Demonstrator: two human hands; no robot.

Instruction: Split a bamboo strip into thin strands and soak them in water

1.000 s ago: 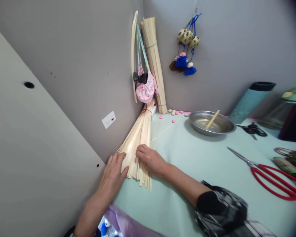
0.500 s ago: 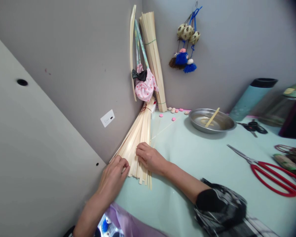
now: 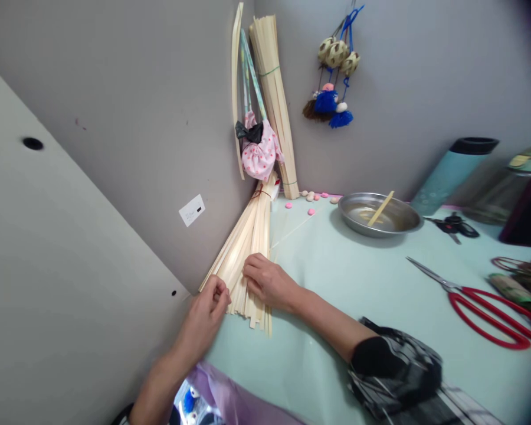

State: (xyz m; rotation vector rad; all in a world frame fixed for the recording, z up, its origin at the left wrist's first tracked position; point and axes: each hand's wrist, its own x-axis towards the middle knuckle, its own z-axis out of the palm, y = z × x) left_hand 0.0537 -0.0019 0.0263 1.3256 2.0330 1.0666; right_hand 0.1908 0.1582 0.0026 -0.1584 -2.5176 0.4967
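A fanned bundle of pale flat bamboo strips (image 3: 239, 248) lies in the corner of the table, tied near its top with a thin reddish cord (image 3: 261, 192). My left hand (image 3: 207, 310) is at the lower left edge of the fan, with its fingers curled closed at the strips there; exactly how many it pinches is hidden. Bent across the middle of the fan, my right hand (image 3: 272, 283) has its fingertips closed on the strips. The loose lower ends spread out below and between both hands.
A metal bowl (image 3: 407, 227) of liquid holds a strip. Red-handled scissors (image 3: 473, 319) lie at right, near keys (image 3: 455, 225) and a blue tumbler (image 3: 454, 177). Another strip bundle (image 3: 274, 106) and a pink dotted pouch (image 3: 261, 156) are in the corner. Walls close off the left and back.
My left hand has drawn slightly up and turned, its fingers curling tighter at the fan's left edge. My right hand stays in place on the strips.
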